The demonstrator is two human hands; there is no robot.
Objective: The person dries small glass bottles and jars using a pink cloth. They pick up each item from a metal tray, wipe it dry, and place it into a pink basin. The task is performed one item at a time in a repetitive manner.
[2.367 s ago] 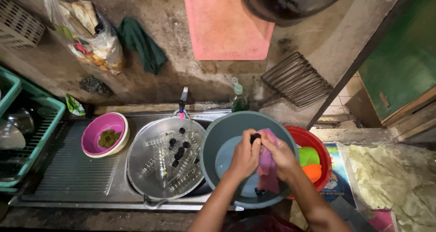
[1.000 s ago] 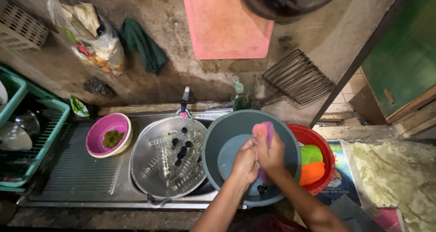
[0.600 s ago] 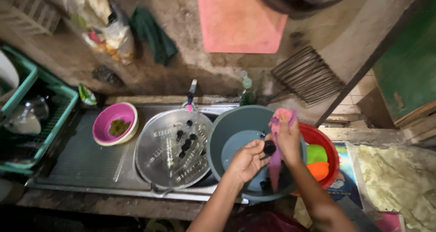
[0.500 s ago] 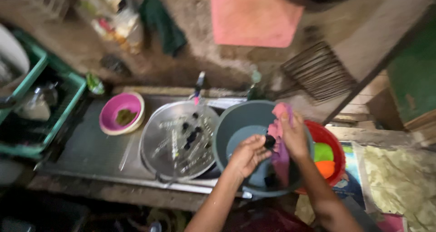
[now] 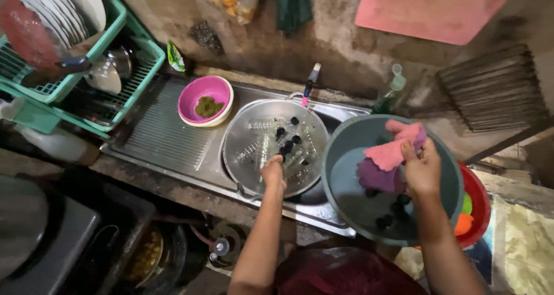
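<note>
Pink cloth [image 5: 395,150], wet and crumpled, hangs from the right hand [image 5: 423,169], whose fingers are pinched closed on its upper edge; the cloth dangles inside the large grey-green basin [image 5: 346,156] at the right end of the steel sink [image 5: 167,148]. A purple patch shows under the cloth in the basin, and several small dark round pieces [image 5: 388,217] lie near the basin's bottom. The left hand [image 5: 273,171] reaches into the round metal basin [image 5: 242,150] that sits in the sink bowl just left of the grey-green one; its fingers are curled downward at the basin's near side, but whether they grip anything cannot be told. That metal basin holds clear glass pieces and a few more dark round bits [image 5: 287,139]. A red tub [image 5: 480,205] stands behind and right of the grey-green basin, touching it, with green and orange things inside. On the ribbed draining board lies a pink bowl [image 5: 203,93] with a green clump in it. At far left, a green dish rack [image 5: 124,70] carries white plates [image 5: 63,12] and a metal lid. A tap [image 5: 310,82] rises at the wall behind the sink.
</note>
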